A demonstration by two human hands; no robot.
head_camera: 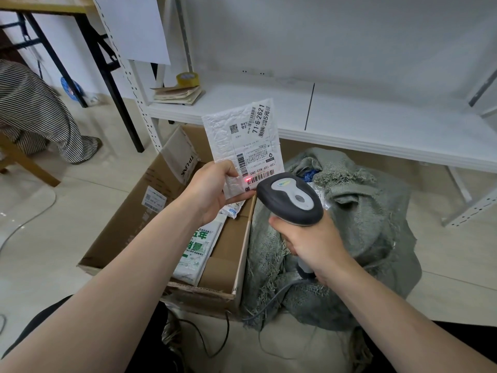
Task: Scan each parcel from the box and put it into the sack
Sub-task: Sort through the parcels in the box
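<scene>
My left hand holds a white bubble-mailer parcel upright by its lower left corner, label facing me. My right hand grips the handle of a dark grey barcode scanner. The scanner's head sits just below the parcel, and a red dot of light falls on the label's barcode. Below my left hand is an open brown cardboard box on the floor, with a white-and-green parcel inside. The grey-green woven sack lies to the right of the box, its mouth open at the top.
A white metal shelf runs behind the box and sack, carrying a roll of yellow tape and a stack of brown envelopes. The scanner's cable trails over the sack. A chair with striped cloth stands at left.
</scene>
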